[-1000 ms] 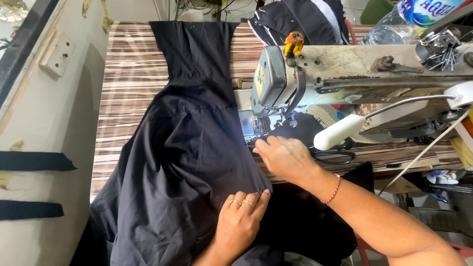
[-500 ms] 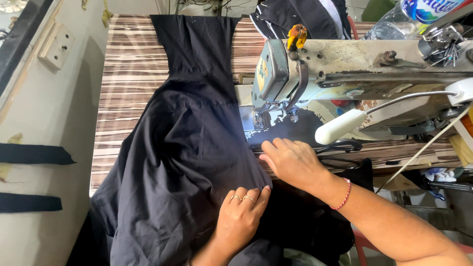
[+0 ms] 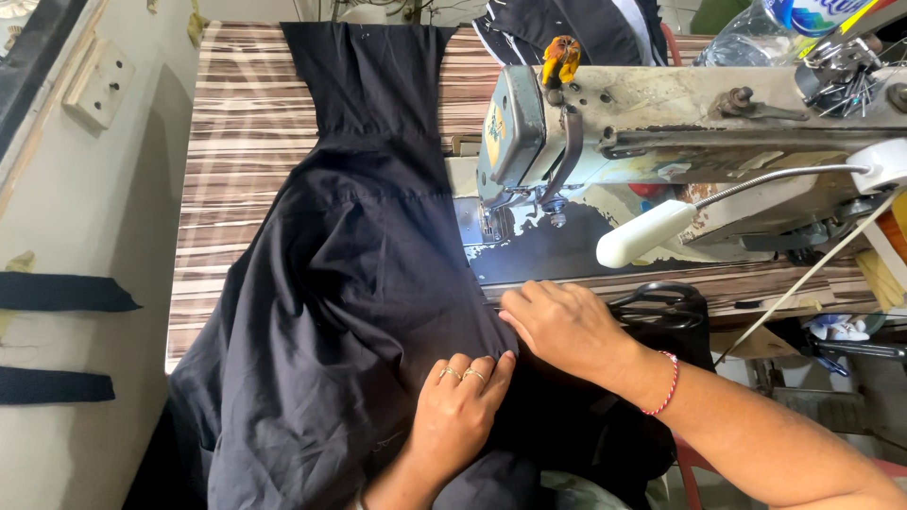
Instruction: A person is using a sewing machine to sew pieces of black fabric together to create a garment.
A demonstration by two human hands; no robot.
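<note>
Soft, creased black fabric drapes over the striped wood-grain desk, left of the worn metal sewing machine. At its near edge, the left hand and right hand press flat, fingers spread, gripping nothing.

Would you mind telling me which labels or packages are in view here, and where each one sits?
Plastic bottle, top right behind the sewing machine: clear, with a blue-and-white label band.
Sticker on the sewing machine's end face, above the needle: small, yellowish, worn.
No screens or signs show.
</note>
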